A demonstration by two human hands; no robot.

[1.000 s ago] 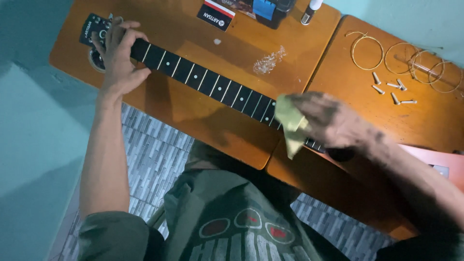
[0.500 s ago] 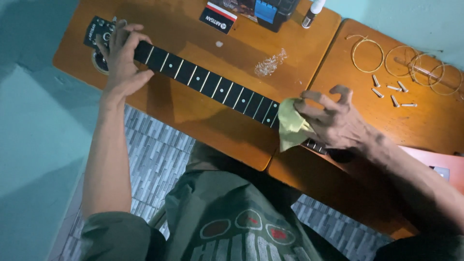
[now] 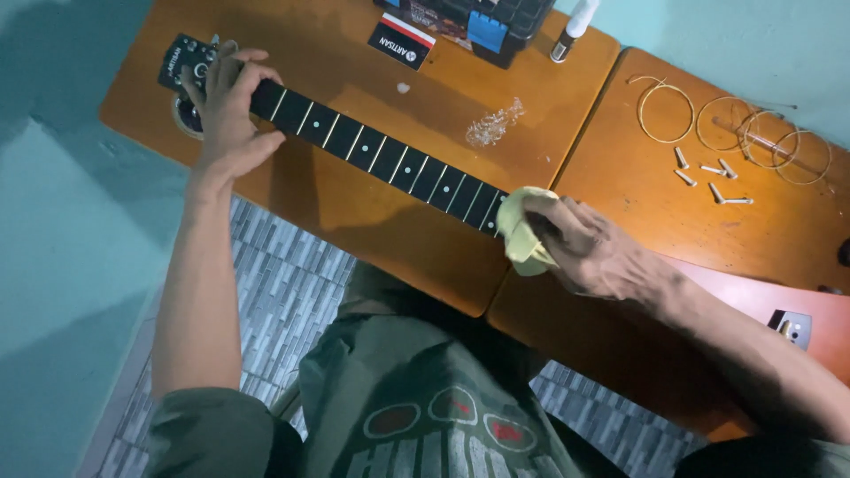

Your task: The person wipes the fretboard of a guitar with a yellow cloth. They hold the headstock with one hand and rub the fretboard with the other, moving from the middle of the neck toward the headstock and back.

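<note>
**Yellow cloth pressed on a guitar neck across two wooden tables**

Black and set with pale frets and dots, the guitar neck (image 3: 381, 158) lies slantwise over the left table (image 3: 354, 230), running from that table's far left corner down towards the gap where the two tabletops meet. The left hand (image 3: 228, 106) is closed around the neck just below the headstock (image 3: 181, 60), fingers curled over the top and thumb at the near side, near the far left corner of the tabletop. The right hand (image 3: 589, 252) has its fingers pressed together on a bunched yellow cloth (image 3: 521, 232), which it holds down on the lower end of the neck, right at the seam between the tables and close to their near edges. The reddish guitar body (image 3: 779, 305) shows past the right wrist, over the near part of the right table (image 3: 637, 124).

Along the far edge of the left table stand a dark box (image 3: 478, 22), a small card (image 3: 400, 42) just beside it, and a little bottle (image 3: 567, 31) at the far right corner. A scrap of crinkled clear plastic (image 3: 494, 124) lies between the bottle and the neck. On the right table, towards its far edge, rest coiled strings (image 3: 735, 124), with several white pins (image 3: 708, 177) scattered just in front of them.
</note>
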